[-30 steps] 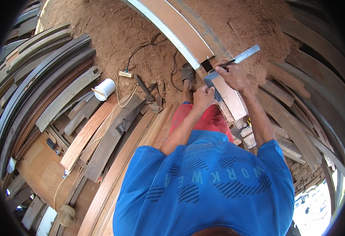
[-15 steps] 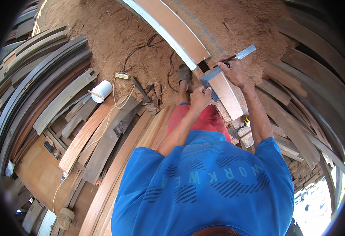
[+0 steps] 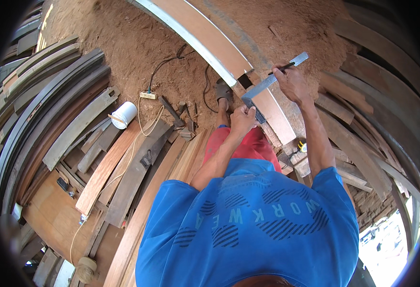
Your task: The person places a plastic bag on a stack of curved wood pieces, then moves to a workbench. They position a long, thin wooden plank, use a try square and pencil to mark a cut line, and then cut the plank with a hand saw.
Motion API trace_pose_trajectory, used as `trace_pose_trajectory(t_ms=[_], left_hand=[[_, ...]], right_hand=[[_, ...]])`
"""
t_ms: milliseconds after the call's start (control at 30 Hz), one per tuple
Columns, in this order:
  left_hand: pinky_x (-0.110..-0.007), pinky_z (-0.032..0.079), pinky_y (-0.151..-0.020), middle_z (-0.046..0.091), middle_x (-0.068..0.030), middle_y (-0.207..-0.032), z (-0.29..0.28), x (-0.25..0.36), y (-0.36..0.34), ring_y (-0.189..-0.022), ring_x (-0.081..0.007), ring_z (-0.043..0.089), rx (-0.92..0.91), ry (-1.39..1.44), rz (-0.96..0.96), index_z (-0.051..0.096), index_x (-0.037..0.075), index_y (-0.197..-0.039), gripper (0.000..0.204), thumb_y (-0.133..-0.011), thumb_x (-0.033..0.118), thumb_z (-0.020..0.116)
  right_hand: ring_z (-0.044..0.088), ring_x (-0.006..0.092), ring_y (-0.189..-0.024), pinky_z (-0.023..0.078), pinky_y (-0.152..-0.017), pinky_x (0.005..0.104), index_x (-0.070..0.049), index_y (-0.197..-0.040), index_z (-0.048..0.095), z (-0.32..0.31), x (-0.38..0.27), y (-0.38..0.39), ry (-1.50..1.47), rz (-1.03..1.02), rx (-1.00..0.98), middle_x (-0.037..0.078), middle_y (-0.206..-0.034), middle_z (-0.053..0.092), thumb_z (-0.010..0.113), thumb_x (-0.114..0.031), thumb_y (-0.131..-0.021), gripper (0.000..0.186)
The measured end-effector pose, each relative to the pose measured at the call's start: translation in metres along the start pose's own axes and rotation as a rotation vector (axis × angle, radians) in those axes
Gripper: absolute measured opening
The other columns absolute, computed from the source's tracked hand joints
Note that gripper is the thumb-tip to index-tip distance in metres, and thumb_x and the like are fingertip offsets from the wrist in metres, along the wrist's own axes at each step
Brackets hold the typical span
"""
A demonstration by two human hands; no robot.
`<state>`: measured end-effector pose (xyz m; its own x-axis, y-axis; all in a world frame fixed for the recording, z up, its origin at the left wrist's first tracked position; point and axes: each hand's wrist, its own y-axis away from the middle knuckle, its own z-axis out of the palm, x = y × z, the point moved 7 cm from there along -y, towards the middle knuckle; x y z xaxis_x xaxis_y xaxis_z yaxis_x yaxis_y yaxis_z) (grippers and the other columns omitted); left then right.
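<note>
A try square [image 3: 261,88] lies across a pale wooden piece [image 3: 275,116]. Its metal blade sticks out past the far side and its dark stock is along the near left edge. My left hand [image 3: 243,119] is closed with its fingers pinching the stock. In my right hand [image 3: 292,85] is a thin dark pencil [image 3: 281,69], held close over the blade. A dark square opening [image 3: 244,81] in the wood shows just beyond the blade, and past it a long light board [image 3: 215,36] with a white edge runs away from me.
Sawdust covers the ground. To my left are a white bucket [image 3: 124,115], a power strip [image 3: 148,95] with cords, a hammer-like tool [image 3: 171,111] and several stacked planks [image 3: 71,126]. A yellow-and-black tape measure [image 3: 302,146] sits near my right forearm. More planks [image 3: 358,143] lie at right.
My right hand with the pencil has shifted slightly up and right along the blade. The blade shows more openly now. My left hand stays on the stock.
</note>
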<state>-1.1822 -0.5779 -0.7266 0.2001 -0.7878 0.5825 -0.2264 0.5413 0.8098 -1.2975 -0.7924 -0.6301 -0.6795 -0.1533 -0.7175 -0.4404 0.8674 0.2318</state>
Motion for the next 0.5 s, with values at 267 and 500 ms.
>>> trace_pose_trajectory(t_ms=[267,500], left_hand=[[-0.028,0.061,-0.056,0.072,-0.0108,-0.077,0.016,-0.006,0.018,-0.064,-0.0161,0.073,-0.131,0.115,0.077,0.064,-0.005,-0.096,0.024,-0.102,0.018,0.058],[-0.030,0.061,-0.060,0.073,-0.0130,-0.080,0.047,-0.002,0.043,-0.067,-0.0173,0.074,-0.302,-0.050,0.154,0.064,-0.006,-0.099,0.024,-0.102,0.017,0.057]], right_hand=[[0.066,0.0428,-0.094,0.052,-0.086,0.0465,0.004,-0.104,0.065,0.033,0.013,0.099,0.121,-0.077,-0.032,0.024,-0.098,0.069,0.047,-0.017,-0.099,0.027],[0.066,0.0472,-0.098,0.050,-0.086,0.0521,0.002,-0.113,0.061,0.066,0.032,0.162,-0.248,0.368,-0.203,0.030,-0.097,0.067,0.046,-0.019,-0.101,0.029]])
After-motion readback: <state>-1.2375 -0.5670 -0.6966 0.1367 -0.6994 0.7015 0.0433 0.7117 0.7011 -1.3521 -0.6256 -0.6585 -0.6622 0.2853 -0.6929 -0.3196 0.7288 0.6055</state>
